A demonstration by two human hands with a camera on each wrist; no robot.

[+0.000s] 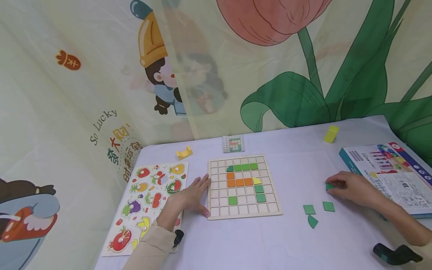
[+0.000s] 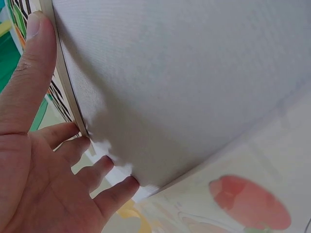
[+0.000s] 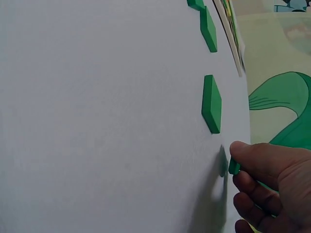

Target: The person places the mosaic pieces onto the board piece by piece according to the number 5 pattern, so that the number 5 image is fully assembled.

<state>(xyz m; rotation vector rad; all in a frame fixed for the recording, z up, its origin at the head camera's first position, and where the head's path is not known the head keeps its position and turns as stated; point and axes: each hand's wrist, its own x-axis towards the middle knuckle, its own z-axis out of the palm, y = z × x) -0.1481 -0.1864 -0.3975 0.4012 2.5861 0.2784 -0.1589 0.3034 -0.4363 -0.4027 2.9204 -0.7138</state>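
A wooden grid board (image 1: pixel 217 200) lies on the white table, with green, orange and yellow tiles on some of its squares. My left hand (image 1: pixel 189 198) rests at the board's left edge, its fingers spread and extended. In the left wrist view the thumb and fingertips meet the board's side (image 2: pixel 68 87). To the right of the board, my right hand (image 1: pixel 352 188) pinches a small green tile (image 3: pixel 234 166) between thumb and fingers, just above the table. Closer to me lie two green square tiles (image 1: pixel 308 209) (image 1: pixel 328 206) and a green rounded tile (image 1: pixel 312 221).
A fruit picture board (image 1: pixel 135 202) lies left, partly under my left forearm. Behind the grid stands a small pattern card (image 1: pixel 233 144), with a yellow arch block (image 1: pixel 183 152) to its left. A yellow block (image 1: pixel 331 134) stands at the back right, near a boxed set (image 1: pixel 388 180).
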